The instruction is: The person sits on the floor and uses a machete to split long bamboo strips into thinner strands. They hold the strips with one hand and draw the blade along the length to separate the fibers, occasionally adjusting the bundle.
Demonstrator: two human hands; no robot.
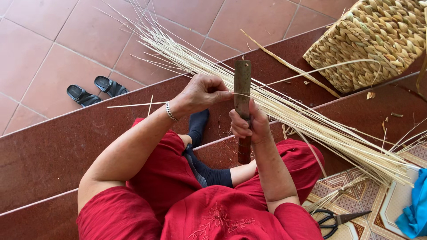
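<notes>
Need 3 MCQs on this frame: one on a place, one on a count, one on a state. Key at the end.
1. Where do the scissors lie?
A. on the patterned floor at lower right
B. inside the woven basket
C. beside the sandals

2. How many black sandals stand on the tiled floor?
A. one
B. two
C. four

3. How does the right hand hold the flat blade tool?
A. laid flat on the step
B. upright, blade end up
C. pointing down into the basket

Key: 1 A, they rest by the red-clad knee on patterned tile; 2 B, a pair side by side; 3 B, the fist grips the handle with the blade rising beside the left hand.
</notes>
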